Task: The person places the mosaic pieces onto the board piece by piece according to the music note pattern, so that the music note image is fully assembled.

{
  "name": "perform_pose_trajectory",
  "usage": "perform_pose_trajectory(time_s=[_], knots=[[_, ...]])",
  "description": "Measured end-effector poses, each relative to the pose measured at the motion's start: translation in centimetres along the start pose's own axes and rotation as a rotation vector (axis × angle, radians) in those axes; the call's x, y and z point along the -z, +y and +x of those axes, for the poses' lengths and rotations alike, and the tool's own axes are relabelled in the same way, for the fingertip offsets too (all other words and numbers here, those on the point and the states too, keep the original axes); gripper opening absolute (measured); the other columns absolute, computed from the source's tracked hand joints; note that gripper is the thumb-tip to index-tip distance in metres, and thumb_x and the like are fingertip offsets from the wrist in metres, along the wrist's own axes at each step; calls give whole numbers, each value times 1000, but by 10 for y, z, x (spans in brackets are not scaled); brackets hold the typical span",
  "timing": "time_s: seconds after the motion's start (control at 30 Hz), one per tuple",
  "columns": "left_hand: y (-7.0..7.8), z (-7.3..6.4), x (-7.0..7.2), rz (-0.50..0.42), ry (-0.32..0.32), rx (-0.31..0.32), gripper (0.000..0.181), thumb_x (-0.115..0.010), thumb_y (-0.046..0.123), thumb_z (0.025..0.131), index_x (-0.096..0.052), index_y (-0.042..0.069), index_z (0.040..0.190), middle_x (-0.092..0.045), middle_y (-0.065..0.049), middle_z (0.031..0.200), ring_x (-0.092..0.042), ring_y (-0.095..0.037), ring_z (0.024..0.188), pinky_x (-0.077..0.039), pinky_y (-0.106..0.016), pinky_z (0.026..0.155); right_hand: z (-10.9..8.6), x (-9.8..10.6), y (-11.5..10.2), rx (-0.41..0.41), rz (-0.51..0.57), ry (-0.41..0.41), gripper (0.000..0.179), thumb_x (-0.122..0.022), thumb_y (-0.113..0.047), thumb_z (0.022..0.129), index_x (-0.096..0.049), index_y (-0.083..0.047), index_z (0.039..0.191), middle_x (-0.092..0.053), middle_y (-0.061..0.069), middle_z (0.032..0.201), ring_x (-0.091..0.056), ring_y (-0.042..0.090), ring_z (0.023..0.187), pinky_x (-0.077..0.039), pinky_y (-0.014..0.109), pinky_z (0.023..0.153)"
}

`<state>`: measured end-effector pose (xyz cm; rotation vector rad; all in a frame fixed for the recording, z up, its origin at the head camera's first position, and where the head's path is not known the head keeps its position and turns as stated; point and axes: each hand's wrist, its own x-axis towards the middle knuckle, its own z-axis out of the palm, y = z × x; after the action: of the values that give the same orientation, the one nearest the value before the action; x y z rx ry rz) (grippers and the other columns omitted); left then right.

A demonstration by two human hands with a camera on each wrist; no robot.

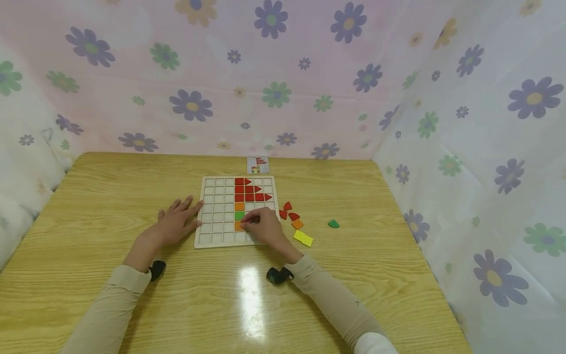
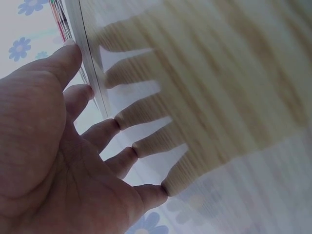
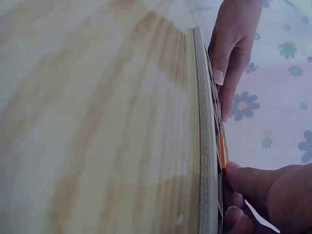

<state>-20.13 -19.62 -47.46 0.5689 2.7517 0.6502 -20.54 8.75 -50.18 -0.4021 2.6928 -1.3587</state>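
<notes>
A pale wooden grid board (image 1: 214, 217) lies on the table. Down one column run an orange square, a green square (image 1: 239, 216) and a lower orange square tile (image 1: 238, 226). My right hand (image 1: 265, 227) is bent over that lower tile, thumb and fingertips together at its right side; the right wrist view shows an orange tile (image 3: 223, 151) just beyond the thumb. Red squares and triangles (image 1: 249, 197) form three rows at the top of the board. With fingers spread, my left hand (image 1: 174, 225) rests on the table, its thumb side against the board's left edge.
Right of the board lie several red quarter-round pieces (image 1: 294, 216), an orange square (image 1: 297, 224), yellow pieces (image 1: 303, 238) and a green piece (image 1: 333, 223). A small pattern card (image 1: 258, 165) sits behind the board. Flowered cloth (image 1: 274, 123) encloses the table's back and sides.
</notes>
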Motion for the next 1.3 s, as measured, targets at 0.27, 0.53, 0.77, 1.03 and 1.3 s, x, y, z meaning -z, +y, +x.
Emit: perform_pose_trajectory(time_s=[0.27, 0.53, 0.77, 1.03, 1.3], knots=[[-2, 1, -1, -9, 4, -1, 64, -53, 35, 107, -32, 5, 160, -16, -33, 164, -11, -62, 147, -11, -87, 103, 2, 18, 3, 23, 55, -125, 9, -71, -11, 97, -80, -9, 98, -76, 1, 94, -65, 8, 80, -54, 22, 75], [-3, 0, 0, -21, 2, -13, 64, -52, 35, 107, -32, 4, 159, -16, -34, 164, -9, -63, 146, -11, -86, 104, 7, 55, 10, 101, 16, -57, 13, -68, 0, 96, -77, 2, 105, -76, 14, 101, -66, 22, 83, -54, 26, 74], [-3, 0, 0, -28, -1, -17, 64, -53, 34, 107, -33, 3, 159, -16, -34, 163, -10, -63, 146, -10, -86, 104, 7, 78, 33, -6, -58, 51, 16, -68, -2, 96, -76, -2, 109, -73, 10, 100, -61, 20, 80, -51, 29, 71], [1, -1, -3, -17, 1, -8, 63, -54, 32, 107, -33, 3, 158, -17, -35, 163, -12, -64, 146, -13, -87, 103, -6, 93, 44, -95, -55, -19, 28, -75, 0, 89, -73, -1, 117, -73, 12, 106, -64, 23, 88, -56, 33, 79], [0, -1, 0, -29, 2, -9, 63, -53, 32, 107, -32, 3, 159, -16, -35, 163, -10, -64, 146, -11, -87, 103, -8, 97, 44, -140, -100, -71, 23, -75, -4, 91, -76, -4, 114, -73, 10, 115, -66, 23, 95, -57, 36, 84]])
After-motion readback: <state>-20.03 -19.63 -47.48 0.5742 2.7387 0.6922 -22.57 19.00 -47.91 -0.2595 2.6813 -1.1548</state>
